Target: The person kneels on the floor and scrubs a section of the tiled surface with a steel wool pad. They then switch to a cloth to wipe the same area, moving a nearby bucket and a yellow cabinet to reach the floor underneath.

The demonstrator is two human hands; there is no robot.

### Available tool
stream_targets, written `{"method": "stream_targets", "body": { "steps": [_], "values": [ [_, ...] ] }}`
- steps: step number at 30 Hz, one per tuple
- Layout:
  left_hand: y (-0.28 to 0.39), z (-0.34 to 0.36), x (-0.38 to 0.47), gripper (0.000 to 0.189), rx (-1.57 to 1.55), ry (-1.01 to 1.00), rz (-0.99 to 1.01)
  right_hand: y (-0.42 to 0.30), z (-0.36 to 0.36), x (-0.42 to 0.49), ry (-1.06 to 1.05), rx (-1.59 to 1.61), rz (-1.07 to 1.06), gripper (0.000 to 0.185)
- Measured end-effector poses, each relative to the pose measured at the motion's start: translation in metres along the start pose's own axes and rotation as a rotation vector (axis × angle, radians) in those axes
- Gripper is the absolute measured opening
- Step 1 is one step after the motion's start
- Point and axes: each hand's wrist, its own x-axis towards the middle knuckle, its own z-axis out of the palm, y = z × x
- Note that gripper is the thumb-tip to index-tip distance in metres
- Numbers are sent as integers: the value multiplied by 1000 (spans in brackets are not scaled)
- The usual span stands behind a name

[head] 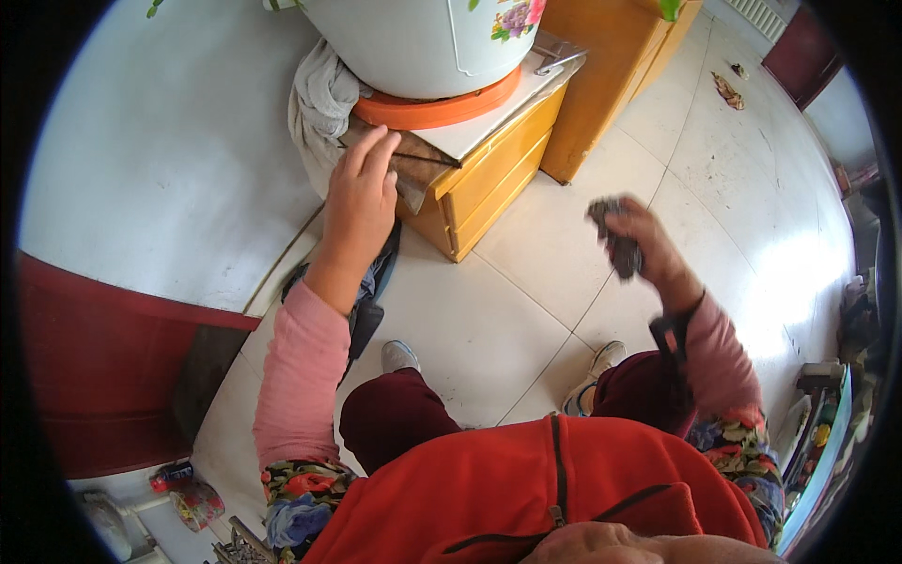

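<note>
My left hand (366, 176) reaches to the near left corner of a small yellow wooden cabinet (493, 183), its fingertips close under an orange plant saucer (444, 109); nothing shows in it, and whether it touches the cabinet top is unclear. A large white flowerpot (416, 42) with a flower print stands in the saucer. My right hand (645, 243), blurred, is closed on a dark grey crumpled cloth (620, 247) above the floor, to the right of the cabinet. A light grey towel (324, 92) hangs at the left of the pot.
Behind the small cabinet stands a taller yellow wooden cabinet (599, 70). A dark bag (366, 317) lies between the small cabinet and my legs, by the wall. Dry brown leaves (728, 92) lie on the tiled floor at the upper right. Shelved items (821, 430) stand at the lower right.
</note>
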Motion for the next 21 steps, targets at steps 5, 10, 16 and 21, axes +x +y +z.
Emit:
{"method": "stream_targets", "body": {
  "steps": [5,10,16,21],
  "values": [
    [36,-27,-25,39,-110,-73,-22,-57,-32,140,556,-1165,-604,24],
    [45,-51,-55,40,-91,-104,-119,-91,-35,211,632,-1578,-750,46],
    [26,-64,-86,36,-82,-137,-270,-115,-27,234,445,-1558,-378,44],
    [16,-64,-95,36,-159,-131,-363,-108,-33,245,486,-1722,-458,37]
  ]
}}
